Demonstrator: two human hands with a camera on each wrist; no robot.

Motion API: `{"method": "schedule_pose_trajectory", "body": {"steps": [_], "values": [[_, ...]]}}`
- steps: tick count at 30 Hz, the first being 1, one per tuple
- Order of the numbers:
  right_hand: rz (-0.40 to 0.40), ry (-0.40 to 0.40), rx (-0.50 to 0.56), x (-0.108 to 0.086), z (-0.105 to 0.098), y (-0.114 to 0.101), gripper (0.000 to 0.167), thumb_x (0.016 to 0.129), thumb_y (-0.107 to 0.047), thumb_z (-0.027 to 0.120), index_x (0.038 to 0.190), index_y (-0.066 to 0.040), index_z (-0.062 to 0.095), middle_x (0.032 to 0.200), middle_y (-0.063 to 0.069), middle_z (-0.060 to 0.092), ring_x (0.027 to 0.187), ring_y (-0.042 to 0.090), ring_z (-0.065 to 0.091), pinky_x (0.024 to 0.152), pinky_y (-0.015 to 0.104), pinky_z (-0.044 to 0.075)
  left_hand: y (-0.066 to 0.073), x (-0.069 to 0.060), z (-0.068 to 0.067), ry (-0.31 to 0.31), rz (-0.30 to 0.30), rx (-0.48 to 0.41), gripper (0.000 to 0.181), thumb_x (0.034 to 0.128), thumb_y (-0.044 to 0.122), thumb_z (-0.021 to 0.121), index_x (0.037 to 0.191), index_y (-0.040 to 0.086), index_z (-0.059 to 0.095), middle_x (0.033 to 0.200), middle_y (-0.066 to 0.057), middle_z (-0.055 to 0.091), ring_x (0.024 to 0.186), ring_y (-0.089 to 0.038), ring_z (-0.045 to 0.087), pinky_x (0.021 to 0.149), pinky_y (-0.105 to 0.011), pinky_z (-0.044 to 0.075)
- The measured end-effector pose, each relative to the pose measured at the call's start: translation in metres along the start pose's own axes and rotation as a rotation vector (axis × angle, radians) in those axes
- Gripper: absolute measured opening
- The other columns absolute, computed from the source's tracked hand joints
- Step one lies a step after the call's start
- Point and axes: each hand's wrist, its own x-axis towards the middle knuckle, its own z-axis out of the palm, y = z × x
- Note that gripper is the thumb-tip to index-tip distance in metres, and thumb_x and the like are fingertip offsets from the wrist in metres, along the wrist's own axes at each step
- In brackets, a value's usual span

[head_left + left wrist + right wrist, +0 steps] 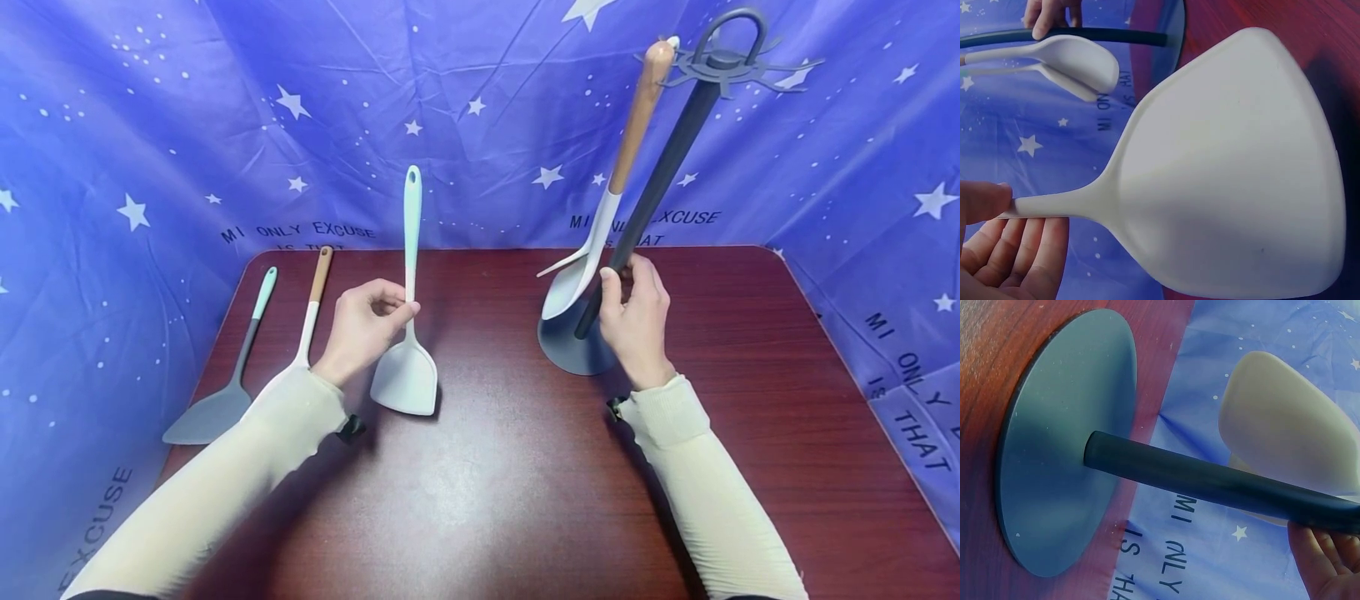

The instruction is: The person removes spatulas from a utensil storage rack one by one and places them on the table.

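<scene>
My left hand pinches the neck of a spatula with a broad white blade and a mint handle. It is upright, blade down, above the table; the blade fills much of the left wrist view. At the right, my right hand grips the dark pole of a utensil stand low down, thumb in front. On its hook ring hangs a white-headed utensil with a wooden handle. Behind that, a second pale utensil shows in the left wrist view. The round base stands on the tabletop.
A grey turner with a mint handle tip lies on the table at the left. Beside it is a white utensil with a wooden handle, its head hidden by my left sleeve. A blue star-patterned cloth surrounds the dark red table.
</scene>
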Motion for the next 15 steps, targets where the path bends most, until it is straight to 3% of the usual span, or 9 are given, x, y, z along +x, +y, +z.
{"method": "schedule_pose_trajectory", "body": {"steps": [9, 15], "values": [[0.009, 0.0, 0.005, 0.0, -0.001, -0.001, 0.022, 0.092, -0.015, 0.062, 0.103, 0.004, 0.06, 0.089, 0.015, 0.059, 0.077, 0.02, 0.06, 0.069, 0.019, 0.047, -0.009, -0.001, -0.017, -0.059, -0.082, 0.059, 0.013, 0.0847, 0.013, 0.073, 0.093, 0.004, 0.068, 0.079, -0.008, 0.069, 0.066, -0.02, 0.066, 0.058, -0.024, 0.052], [0.01, 0.002, 0.004, -0.001, 0.0, 0.0, 0.022, 0.092, -0.015, 0.062, 0.103, 0.004, 0.06, 0.089, 0.015, 0.06, 0.078, 0.021, 0.061, 0.07, 0.013, 0.044, -0.016, -0.002, -0.026, -0.096, -0.123, 0.05, 0.013, 0.0853, 0.01, 0.071, 0.093, 0.001, 0.067, 0.081, -0.012, 0.069, 0.07, -0.028, 0.067, 0.057, -0.023, 0.053]]}}
